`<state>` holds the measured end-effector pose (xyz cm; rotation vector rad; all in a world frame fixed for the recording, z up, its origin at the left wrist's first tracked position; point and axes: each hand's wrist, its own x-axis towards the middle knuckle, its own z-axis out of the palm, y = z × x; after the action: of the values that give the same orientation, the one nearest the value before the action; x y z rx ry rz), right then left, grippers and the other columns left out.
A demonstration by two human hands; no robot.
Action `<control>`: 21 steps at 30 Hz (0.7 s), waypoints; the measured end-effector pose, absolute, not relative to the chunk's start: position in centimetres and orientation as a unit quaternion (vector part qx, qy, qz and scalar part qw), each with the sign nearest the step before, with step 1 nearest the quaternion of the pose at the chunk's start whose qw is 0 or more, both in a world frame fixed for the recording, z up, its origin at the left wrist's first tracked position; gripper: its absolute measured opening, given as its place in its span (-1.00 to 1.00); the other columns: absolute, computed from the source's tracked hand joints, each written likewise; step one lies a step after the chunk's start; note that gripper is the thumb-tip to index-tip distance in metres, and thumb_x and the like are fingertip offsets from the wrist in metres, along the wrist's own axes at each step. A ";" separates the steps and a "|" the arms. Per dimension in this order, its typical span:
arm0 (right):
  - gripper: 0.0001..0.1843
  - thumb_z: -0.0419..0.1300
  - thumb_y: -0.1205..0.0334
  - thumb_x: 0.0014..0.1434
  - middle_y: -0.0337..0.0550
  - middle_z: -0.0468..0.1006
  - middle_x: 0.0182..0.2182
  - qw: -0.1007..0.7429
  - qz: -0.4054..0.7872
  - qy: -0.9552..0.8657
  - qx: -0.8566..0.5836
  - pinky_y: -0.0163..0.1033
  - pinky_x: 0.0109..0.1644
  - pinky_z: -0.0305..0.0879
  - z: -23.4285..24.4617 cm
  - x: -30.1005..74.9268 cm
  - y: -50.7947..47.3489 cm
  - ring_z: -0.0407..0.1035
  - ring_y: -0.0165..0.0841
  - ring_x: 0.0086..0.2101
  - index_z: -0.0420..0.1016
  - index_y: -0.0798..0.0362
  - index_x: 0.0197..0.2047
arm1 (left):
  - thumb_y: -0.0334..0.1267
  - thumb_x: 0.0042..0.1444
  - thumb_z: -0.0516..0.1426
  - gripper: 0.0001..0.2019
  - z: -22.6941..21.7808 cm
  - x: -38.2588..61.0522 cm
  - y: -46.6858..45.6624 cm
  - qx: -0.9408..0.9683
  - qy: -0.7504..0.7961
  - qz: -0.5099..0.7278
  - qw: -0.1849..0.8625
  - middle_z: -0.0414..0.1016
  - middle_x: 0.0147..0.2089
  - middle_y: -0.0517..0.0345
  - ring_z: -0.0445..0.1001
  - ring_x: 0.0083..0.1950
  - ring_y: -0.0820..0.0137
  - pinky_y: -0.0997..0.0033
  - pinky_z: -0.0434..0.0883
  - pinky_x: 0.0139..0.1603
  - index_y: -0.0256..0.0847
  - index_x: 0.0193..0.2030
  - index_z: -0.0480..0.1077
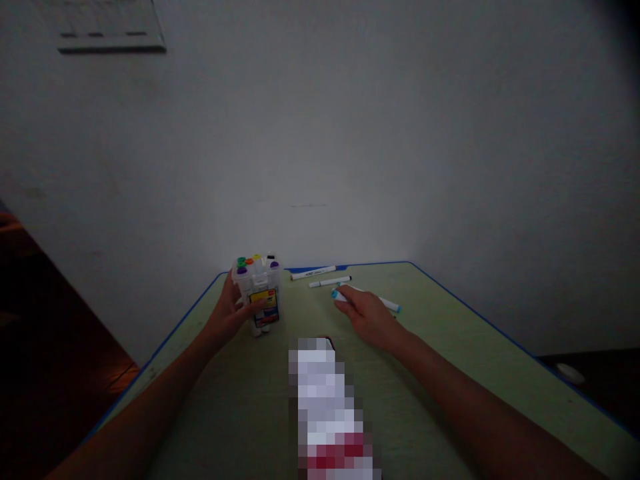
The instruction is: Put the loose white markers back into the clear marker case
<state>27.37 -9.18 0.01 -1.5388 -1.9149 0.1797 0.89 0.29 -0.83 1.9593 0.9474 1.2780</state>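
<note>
My left hand grips a clear plastic marker case from its left side, thumb across the yellow label. Coloured caps, among them green, orange, yellow and purple, show at the top of the case. Over to the right, my right hand is closed around a white marker with a blue end. Another white marker with a blue tip lies on the table just behind that hand, partly hidden by it. Farther back lie a white marker with a dark end and one with a brownish end.
The pale green table has a blue edge and stands against a grey wall. A pixelated white and red object is in front, between my forearms. A pale round object sits beyond the table's right edge.
</note>
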 end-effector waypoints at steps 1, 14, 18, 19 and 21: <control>-0.84 -0.04 0.21 0.21 -0.20 0.38 -0.48 0.333 0.074 -0.731 -0.591 -0.31 -0.38 -0.03 0.1 27.4 -9.2 0.23 -0.36 -0.45 0.29 0.06 -0.32 | -0.10 -0.06 0.25 -0.29 -0.7 1.0 0.1 0.724 0.366 0.470 0.348 0.44 0.07 -0.16 0.49 0.01 0.10 0.07 0.48 -0.06 -0.18 0.20 0.06; -0.78 0.14 0.13 0.06 -0.27 0.27 -0.58 0.553 0.001 -0.655 -0.515 -0.30 -0.43 0.10 2.8 28.8 -9.3 0.17 -0.43 -0.52 0.35 0.08 -0.50 | -0.12 -0.18 0.31 -0.46 -0.8 1.2 0.1 0.677 0.362 0.439 0.466 0.53 -0.05 -0.09 0.52 -0.07 0.12 0.08 0.44 -0.02 -0.30 -0.06 0.30; -0.79 0.20 0.13 -0.01 -0.34 0.34 -0.62 0.690 0.083 -0.563 -0.447 -0.30 -0.50 0.21 8.9 27.5 -8.8 0.24 -0.46 -0.61 0.34 0.08 -0.35 | -0.13 -0.20 0.32 -0.42 -1.4 1.0 0.6 0.678 0.351 0.435 0.477 0.52 -0.03 -0.10 0.52 -0.06 0.13 0.10 0.43 -0.02 -0.29 -0.03 0.29; -0.76 0.23 0.15 -0.05 -0.33 0.38 -0.59 0.707 0.093 -0.562 -0.419 -0.30 -0.49 0.24 10.5 26.5 -8.4 0.28 -0.46 -0.60 0.32 0.07 -0.32 | -0.13 -0.20 0.32 -0.42 -1.5 1.0 0.7 0.678 0.355 0.436 0.474 0.51 -0.02 -0.10 0.51 -0.05 0.13 0.10 0.42 -0.02 -0.29 -0.03 0.29; -0.68 0.24 0.17 -0.10 -0.35 0.40 -0.57 0.712 0.112 -0.584 -0.373 -0.30 -0.51 0.28 13.2 24.1 -7.2 0.29 -0.47 -0.62 0.28 0.05 -0.26 | -0.12 -0.21 0.32 -0.41 -1.6 0.9 0.7 0.682 0.355 0.437 0.466 0.51 -0.02 -0.11 0.50 -0.04 0.12 0.12 0.41 -0.02 -0.30 -0.03 0.29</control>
<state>24.05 -7.25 13.16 -0.8275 -1.2940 0.2486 0.93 0.71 -1.60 1.6755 0.8722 1.0741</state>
